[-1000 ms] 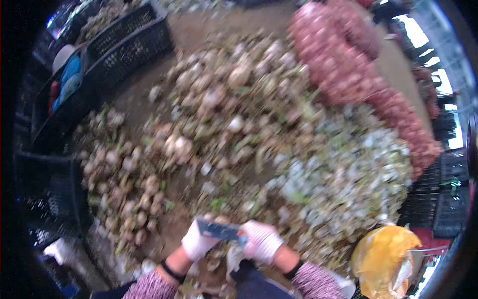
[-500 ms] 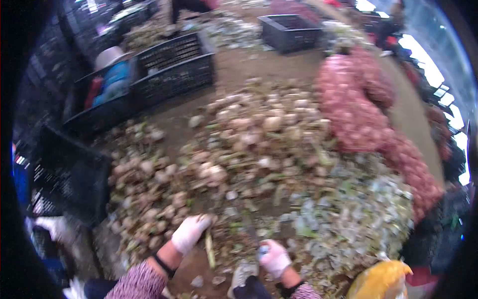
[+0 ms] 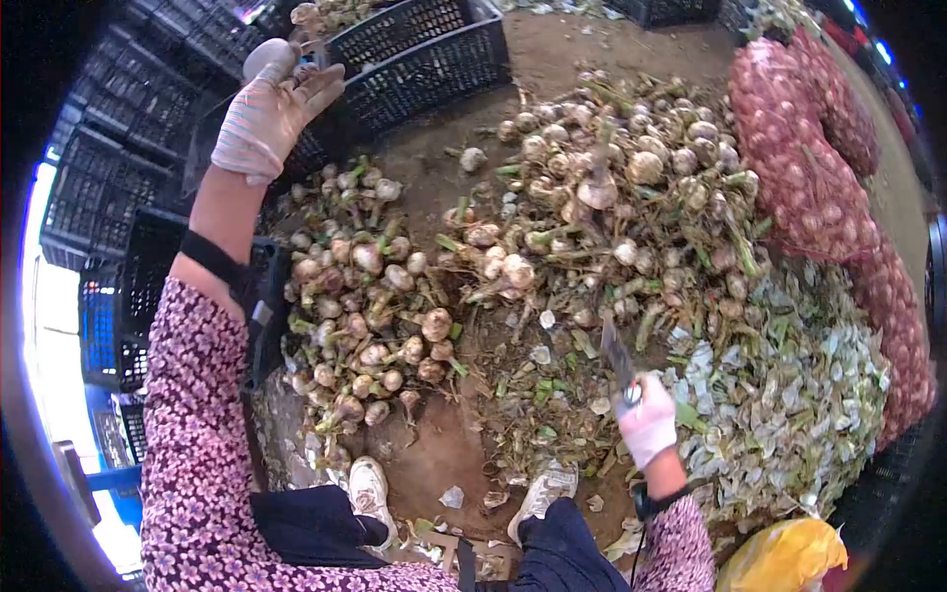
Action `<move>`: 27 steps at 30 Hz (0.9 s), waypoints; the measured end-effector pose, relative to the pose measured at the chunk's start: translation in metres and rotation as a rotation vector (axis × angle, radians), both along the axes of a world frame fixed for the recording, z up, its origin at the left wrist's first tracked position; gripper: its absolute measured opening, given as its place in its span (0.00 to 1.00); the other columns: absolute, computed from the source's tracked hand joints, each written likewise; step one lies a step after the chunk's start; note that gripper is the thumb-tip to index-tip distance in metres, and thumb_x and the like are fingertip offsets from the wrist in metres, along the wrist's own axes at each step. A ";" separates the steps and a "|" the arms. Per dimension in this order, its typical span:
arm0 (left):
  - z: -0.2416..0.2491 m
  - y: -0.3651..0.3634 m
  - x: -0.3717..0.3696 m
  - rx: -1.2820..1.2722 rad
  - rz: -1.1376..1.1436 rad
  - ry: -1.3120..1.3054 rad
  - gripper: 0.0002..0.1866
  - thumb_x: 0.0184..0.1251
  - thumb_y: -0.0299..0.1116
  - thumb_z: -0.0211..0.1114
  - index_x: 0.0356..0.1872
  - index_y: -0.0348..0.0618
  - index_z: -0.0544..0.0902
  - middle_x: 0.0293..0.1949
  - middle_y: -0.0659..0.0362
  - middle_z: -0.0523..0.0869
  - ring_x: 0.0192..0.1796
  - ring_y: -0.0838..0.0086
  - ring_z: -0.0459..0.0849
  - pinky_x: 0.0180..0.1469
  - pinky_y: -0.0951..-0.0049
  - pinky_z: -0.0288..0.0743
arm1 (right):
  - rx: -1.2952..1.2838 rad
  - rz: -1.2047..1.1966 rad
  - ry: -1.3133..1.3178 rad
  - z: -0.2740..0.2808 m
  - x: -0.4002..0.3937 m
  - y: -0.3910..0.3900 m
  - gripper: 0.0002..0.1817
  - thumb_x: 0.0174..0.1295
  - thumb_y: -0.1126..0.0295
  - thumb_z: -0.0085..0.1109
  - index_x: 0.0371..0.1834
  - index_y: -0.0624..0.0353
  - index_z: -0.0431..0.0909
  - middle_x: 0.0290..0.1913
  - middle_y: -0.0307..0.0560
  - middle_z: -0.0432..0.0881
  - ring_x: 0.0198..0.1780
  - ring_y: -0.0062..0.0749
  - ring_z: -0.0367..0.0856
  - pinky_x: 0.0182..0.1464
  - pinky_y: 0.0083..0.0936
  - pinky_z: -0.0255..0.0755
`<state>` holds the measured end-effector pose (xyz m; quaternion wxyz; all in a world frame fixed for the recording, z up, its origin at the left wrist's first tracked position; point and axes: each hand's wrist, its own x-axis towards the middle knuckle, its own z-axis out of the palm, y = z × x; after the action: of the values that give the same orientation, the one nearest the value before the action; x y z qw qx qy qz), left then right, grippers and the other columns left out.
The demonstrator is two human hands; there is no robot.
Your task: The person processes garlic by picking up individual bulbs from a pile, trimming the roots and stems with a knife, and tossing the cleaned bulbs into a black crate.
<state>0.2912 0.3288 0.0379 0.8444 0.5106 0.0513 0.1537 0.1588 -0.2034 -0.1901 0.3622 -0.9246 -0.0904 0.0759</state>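
My left hand (image 3: 261,123), in a striped white glove, is raised at the upper left in front of the black crate (image 3: 429,79). Its fingers are spread, and I see nothing held in them. A pale round object (image 3: 268,59) shows beside the fingers; what it is I cannot make out. Below that arm lies a heap of garlic bulbs (image 3: 367,259) with cut stems. My right hand (image 3: 648,422), gloved too, grips a knife (image 3: 617,357) with its blade pointing up and away. The knife is over trimmings near a larger pile of untrimmed garlic (image 3: 646,168).
Red mesh sacks of garlic (image 3: 799,158) line the right side. Pale skins and leaf scraps (image 3: 789,395) cover the ground there. A yellow bag (image 3: 784,557) sits at the bottom right. Black crates (image 3: 99,187) are stacked at the left. My white shoes (image 3: 370,493) stand on the floor.
My left hand has risen from the near ground, where it held a stemmed garlic, to the crate, and its fingers have spread. The view tilts lower. My right hand still holds the knife.
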 end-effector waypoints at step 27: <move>-0.186 -0.271 -0.180 0.599 -0.540 0.852 0.32 0.48 0.34 0.79 0.59 0.42 0.80 0.51 0.50 0.86 0.51 0.65 0.85 0.58 0.68 0.78 | 0.313 0.044 0.386 0.039 -0.035 0.027 0.09 0.58 0.75 0.64 0.40 0.60 0.78 0.32 0.42 0.83 0.31 0.29 0.82 0.37 0.26 0.78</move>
<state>0.1112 0.0582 -0.1480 0.5774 0.7387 0.2086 -0.2782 0.1236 -0.1767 -0.1511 0.5097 -0.8235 -0.0506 0.2440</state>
